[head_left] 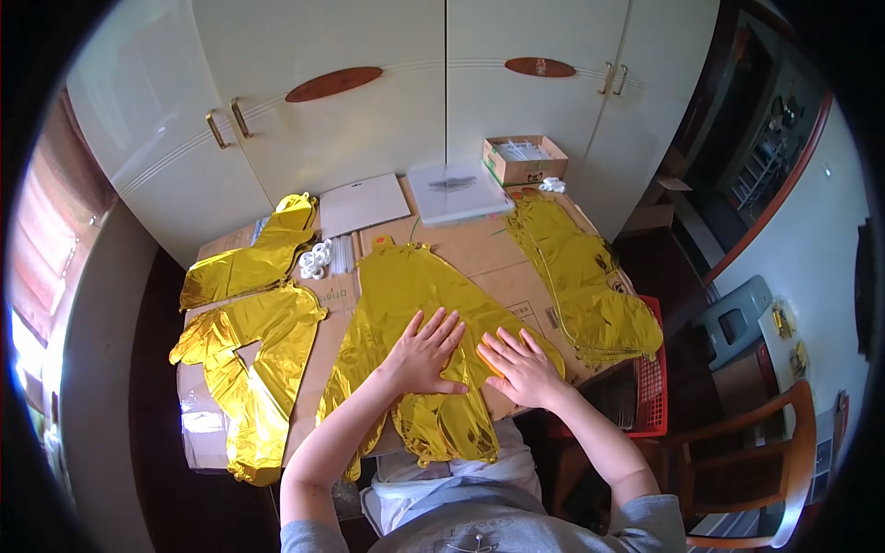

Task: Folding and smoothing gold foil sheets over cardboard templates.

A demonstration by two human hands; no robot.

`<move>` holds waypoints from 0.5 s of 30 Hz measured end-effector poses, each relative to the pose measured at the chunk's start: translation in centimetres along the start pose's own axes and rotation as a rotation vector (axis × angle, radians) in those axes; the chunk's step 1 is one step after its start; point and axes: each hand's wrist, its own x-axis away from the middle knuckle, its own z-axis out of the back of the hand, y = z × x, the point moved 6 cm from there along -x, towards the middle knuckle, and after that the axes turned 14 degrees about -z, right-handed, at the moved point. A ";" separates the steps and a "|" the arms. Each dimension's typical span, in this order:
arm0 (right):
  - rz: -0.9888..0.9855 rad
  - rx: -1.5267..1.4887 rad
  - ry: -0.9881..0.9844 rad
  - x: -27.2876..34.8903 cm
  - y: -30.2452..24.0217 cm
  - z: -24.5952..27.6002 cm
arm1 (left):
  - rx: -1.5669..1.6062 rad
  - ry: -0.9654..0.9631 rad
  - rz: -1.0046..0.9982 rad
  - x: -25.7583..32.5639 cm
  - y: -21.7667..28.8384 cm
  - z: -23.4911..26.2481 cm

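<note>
A flat, uninflated gold foil balloon (415, 281) lies in front of me on the cardboard-covered table (493, 263), its lower end reaching the near edge. My left hand (424, 355) rests palm down on its middle, fingers spread. My right hand (524, 370) lies flat on the foil's right part, fingers stretched out; neither hand grips anything. To the right is another gold foil balloon (585, 286), also flat. At the left, one gold foil piece (247, 267) lies farther back and another (277, 346) nearer me, crumpled and hanging toward the edge.
Along the back are a pale flat board (364, 205), a stack of clear plastic (456, 194) and a cardboard box (536, 172) of white sticks. White ribbon coils (315, 260) sit left of centre. A red basket (654, 387) and wooden chair (793, 442) stand at the right.
</note>
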 end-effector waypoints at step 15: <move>-0.545 -0.124 0.107 2.5 5.4 3.8 | -0.030 -0.021 0.027 0.7 1.4 2.0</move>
